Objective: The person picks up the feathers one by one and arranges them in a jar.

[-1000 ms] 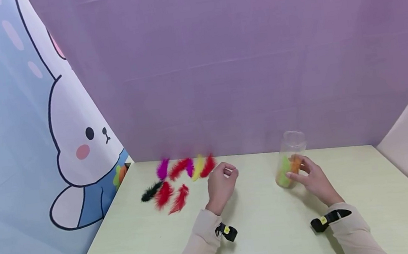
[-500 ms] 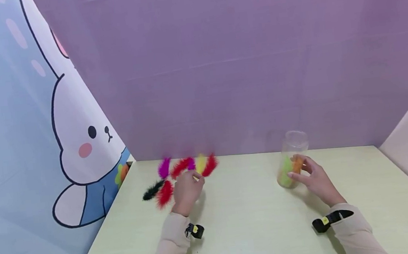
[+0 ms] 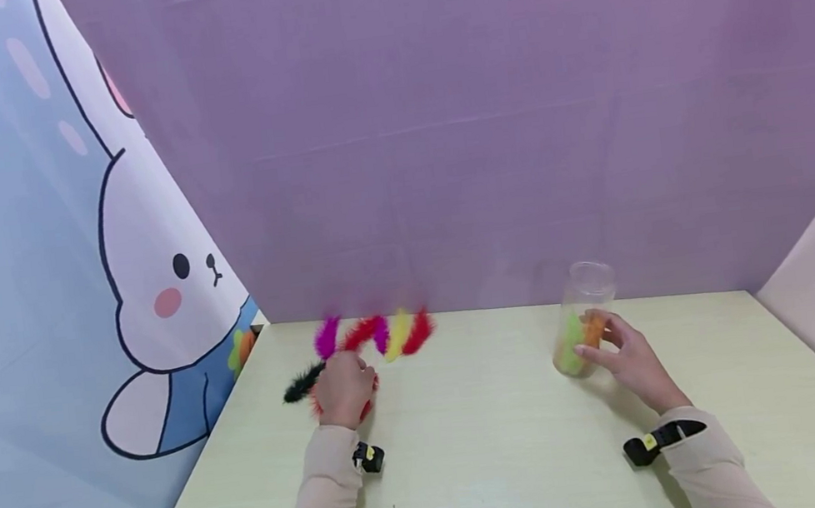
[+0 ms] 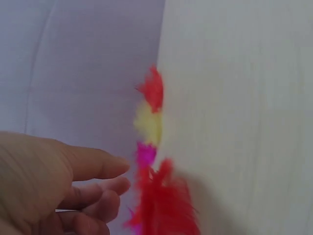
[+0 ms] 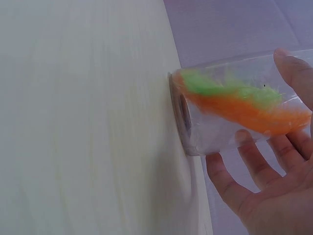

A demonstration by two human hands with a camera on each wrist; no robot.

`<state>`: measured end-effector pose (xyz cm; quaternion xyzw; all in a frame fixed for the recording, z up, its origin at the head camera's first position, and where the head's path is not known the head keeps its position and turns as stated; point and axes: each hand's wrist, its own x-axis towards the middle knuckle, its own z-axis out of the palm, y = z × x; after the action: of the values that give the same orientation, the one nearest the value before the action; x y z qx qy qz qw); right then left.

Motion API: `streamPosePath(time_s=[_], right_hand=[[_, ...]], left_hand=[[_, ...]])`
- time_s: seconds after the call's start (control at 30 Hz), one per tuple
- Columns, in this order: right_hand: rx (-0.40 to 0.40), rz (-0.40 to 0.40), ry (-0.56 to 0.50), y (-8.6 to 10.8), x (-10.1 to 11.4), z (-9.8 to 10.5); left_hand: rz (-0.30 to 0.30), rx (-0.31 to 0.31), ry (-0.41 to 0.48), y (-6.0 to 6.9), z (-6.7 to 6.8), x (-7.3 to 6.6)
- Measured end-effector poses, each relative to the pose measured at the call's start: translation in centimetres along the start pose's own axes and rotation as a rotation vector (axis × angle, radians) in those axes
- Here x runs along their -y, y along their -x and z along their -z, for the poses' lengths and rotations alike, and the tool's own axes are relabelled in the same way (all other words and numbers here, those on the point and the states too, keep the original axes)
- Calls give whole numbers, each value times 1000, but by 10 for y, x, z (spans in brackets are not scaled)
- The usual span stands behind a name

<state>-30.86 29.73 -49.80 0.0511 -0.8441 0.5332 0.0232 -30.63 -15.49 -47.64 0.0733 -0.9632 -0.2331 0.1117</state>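
My left hand [image 3: 345,387] is over red feathers on the table, hiding most of them in the head view. In the left wrist view its thumb and loosely bent fingers stand apart, with nothing between them, beside a fluffy red feather [image 4: 171,210]. On the right, my right hand [image 3: 635,362] grips an upright clear jar [image 3: 584,292], thumb on one side and fingers on the other. Inside the jar lie a light green feather [image 5: 215,88] and an orange feather [image 5: 244,113]. The jar's base meets the table.
Behind the left hand lie a magenta feather [image 3: 326,337], a red feather [image 3: 359,333], a yellow feather [image 3: 397,335] and another red feather [image 3: 419,331]. A black feather [image 3: 303,383] is left of it. A purple cloth [image 3: 487,153] hangs along the table's [image 3: 504,436] back edge.
My left hand has moved left from beside the feathers to over the front red ones, covering them. My right hand still holds the jar in the same place.
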Motion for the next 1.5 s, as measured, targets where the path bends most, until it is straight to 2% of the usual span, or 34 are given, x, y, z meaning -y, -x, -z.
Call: streamPosePath(time_s=[0.37, 0.67, 0.9, 1.13, 1.23, 1.5], right_hand=[[-4, 3, -22, 3, 3, -1], [-4, 4, -9, 2, 1, -1], [-3, 8, -18, 0, -1, 0], [-7, 17, -17, 2, 1, 0], [-12, 12, -10, 2, 1, 0], [-8, 2, -3, 2, 3, 0]], left_hand=[[-5, -61, -168, -2, -12, 6], [34, -10, -161, -2, -14, 6], [34, 34, -69, -1, -11, 3], [17, 58, 125, -2, 1, -4], [-9, 61, 190, -3, 7, -9], [-65, 64, 375, -5, 11, -18]])
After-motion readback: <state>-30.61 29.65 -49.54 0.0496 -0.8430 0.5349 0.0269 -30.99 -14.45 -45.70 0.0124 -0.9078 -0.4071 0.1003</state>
